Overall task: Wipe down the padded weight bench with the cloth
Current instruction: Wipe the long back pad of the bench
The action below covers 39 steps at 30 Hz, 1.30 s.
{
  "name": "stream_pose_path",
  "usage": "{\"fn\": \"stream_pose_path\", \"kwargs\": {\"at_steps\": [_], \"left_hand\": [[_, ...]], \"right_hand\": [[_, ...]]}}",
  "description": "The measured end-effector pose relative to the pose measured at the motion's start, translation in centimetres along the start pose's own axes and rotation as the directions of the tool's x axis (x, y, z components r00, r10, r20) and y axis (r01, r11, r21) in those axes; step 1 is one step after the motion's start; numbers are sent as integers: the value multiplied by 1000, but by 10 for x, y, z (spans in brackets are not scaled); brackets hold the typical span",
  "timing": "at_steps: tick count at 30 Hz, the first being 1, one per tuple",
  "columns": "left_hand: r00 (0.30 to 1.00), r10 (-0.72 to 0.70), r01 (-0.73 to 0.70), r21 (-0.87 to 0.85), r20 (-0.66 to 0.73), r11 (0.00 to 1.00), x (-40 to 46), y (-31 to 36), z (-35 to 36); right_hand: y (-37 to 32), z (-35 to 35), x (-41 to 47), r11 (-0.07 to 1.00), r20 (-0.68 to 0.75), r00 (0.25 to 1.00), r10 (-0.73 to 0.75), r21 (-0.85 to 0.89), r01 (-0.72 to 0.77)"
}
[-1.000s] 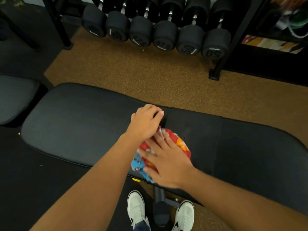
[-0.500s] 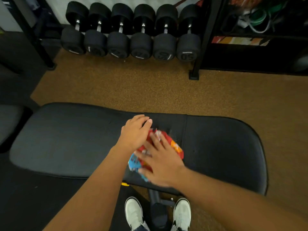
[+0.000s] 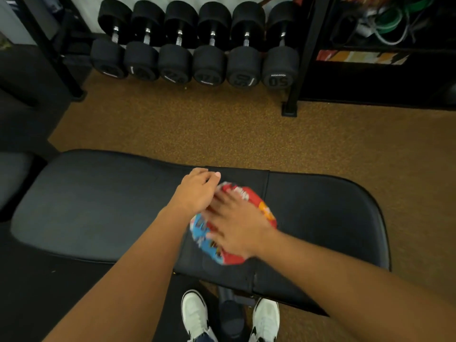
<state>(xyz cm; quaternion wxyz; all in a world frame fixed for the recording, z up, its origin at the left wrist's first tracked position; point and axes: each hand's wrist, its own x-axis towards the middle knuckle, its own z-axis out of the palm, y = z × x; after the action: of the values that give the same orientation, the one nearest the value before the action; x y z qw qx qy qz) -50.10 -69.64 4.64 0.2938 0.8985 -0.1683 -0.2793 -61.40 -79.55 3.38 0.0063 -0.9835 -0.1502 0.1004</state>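
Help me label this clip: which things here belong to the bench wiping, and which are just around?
In use:
padded weight bench
red and blue cloth
right hand, flat on the cloth
left hand, beside the cloth

Just around:
dumbbells on their rack
resistance bands
white sneakers

We read "50" on the end face of the rightmost dumbbell [image 3: 280, 67], with a small brand word above it too fine to make out. Its neighbour [image 3: 243, 69] also shows "50". Markings on the remaining dumbbells are illegible.

cloth [image 3: 256, 208] lies on the bench [image 3: 98, 208], dumbbells [image 3: 195, 62] on the floor behind.
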Motion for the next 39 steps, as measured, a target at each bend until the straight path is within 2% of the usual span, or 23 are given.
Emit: {"fn": "stream_pose_path", "kwargs": {"at_steps": [3, 6, 7, 10, 13, 15, 18, 21, 23, 27, 31, 33, 36, 39], "left_hand": [[1000, -9, 8, 12, 14, 1000, 1, -2, -5], [1000, -26, 26, -17, 16, 1000, 2, -4, -7], [1000, -28, 28, -34, 7, 999, 1, -4, -7], [1000, -24, 24, -49, -2, 999, -2, -1, -3], [1000, -23, 22, -40, -8, 999, -8, -1, 1], [1000, -6, 5, -45, -12, 999, -12, -2, 3], [998, -9, 5, -58, -64, 998, -19, -4, 5], [991, -11, 5, -48, -135, 999, -30, -4, 10], [981, -34, 22, -68, -190, 997, -42, 0, 17], [969, -47, 24, -95, -243, 995, -67, 14, 38], [970, -43, 15, -118, -241, 993, -82, 24, 55], [967, -51, 16, -143, -248, 990, -86, 29, 58], [972, -60, 24, -159, -227, 987, -93, 36, 58], [978, -68, 37, -161, -196, 986, -97, 43, 58]], "right_hand": [[32, -5, 11, 982, -20, 982, 190, 13, -190], [13, -4, 12, 959, -21, 959, 284, 14, -283], [-2, -4, 7, 968, -18, 968, 252, 9, -252], [-36, 3, -23, 999, -4, 999, 33, 32, -33], [-29, 1, -43, 994, 41, 996, -85, 77, 81], [-4, -4, -33, 997, 48, 998, -48, 67, 44], [41, -16, -9, 988, 37, 987, 153, 20, -154], [45, -13, -5, 963, 20, 963, 268, 4, -268], [23, -11, -18, 965, -34, 965, 260, 41, -258], [-22, -5, -66, 992, -21, 996, 83, 99, -80], [-11, -4, -102, 988, 25, 998, 51, 144, -54], [20, -9, -99, 985, 38, 992, 116, 127, -120], [76, -16, -84, 939, -10, 940, 340, 66, -339], [85, -13, -75, 881, -1, 881, 472, 4, -472]]}}
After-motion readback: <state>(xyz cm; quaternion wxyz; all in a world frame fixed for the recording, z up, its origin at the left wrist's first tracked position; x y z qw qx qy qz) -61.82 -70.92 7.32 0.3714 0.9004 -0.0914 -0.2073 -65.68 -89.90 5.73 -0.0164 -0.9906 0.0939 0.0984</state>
